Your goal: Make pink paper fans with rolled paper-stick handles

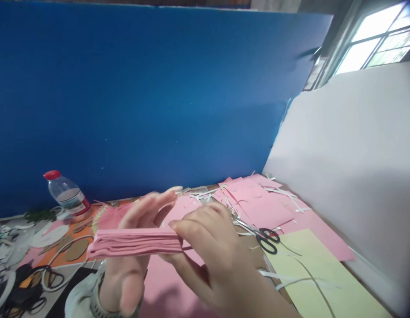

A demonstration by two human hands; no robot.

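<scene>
A stack of pink paper folded into narrow pleats is held level in front of me. My right hand pinches its right end between thumb and fingers. Behind the folded paper is my left hand, its fingers apart and pointing up to the right, its thumb below the paper; whether its palm touches the paper cannot be told. Pink sheets lie on the table beneath both hands.
Black-handled scissors lie right of my right hand, near pink sheets, white paper strips and a yellow sheet. At left are a red-capped bottle, cables and cardboard discs. A blue panel stands behind.
</scene>
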